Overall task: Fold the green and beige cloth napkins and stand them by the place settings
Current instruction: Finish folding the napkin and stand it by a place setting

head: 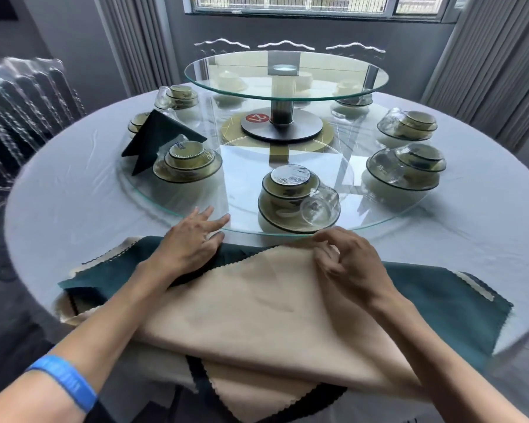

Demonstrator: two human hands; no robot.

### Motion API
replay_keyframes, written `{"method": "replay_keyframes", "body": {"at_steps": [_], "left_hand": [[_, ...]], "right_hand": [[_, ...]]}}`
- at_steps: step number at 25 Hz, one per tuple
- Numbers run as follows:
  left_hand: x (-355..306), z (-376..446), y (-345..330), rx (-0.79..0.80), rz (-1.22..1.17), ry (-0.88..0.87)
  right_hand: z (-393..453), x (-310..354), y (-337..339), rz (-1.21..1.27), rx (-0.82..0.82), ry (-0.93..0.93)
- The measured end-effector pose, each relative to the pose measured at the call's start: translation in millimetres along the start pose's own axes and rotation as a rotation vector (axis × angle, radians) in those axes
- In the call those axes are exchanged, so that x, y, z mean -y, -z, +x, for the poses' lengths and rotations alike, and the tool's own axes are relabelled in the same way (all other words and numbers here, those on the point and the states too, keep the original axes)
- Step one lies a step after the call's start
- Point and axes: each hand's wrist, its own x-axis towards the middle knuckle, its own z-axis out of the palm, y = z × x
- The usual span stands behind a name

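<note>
A beige napkin [257, 306] lies spread on top of green napkins [440, 303] at the six o'clock edge of the tabletop [74, 203], its far corner pinched between the curled fingers [327, 239] of the right hand [348, 264]. The left hand [190, 242] rests flat at ten o'clock of it, fingers straight on green cloth and touching the rim of the glass turntable [171, 206]. On that turntable a folded green napkin [156, 138] stands at ten o'clock beside stacked bowls [187, 163], with more bowl sets [297, 199] around.
</note>
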Motion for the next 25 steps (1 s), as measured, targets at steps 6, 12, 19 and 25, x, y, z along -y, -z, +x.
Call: {"method": "replay_keyframes", "body": {"at_steps": [6,12,19,25], "left_hand": [[10.7,1.4,1.6,-0.014,-0.01,0.009],[-2.8,-3.1,-3.8,-0.033,0.01,-0.015],[-17.1,-3.1,-13.0,-0.041,0.065,-0.053],[-24.8,-3.7,-17.0,-0.046,0.077,-0.066]], "right_hand": [[-2.5,-6.3,9.6,-0.143,-0.042,-0.208],[2.7,-21.8,12.8,-0.218,0.047,-0.307],[-10.3,-31.7,16.9,-0.205,-0.093,-0.279],[-27.6,-18.2,37.9,-0.247,0.029,-0.309]]}}
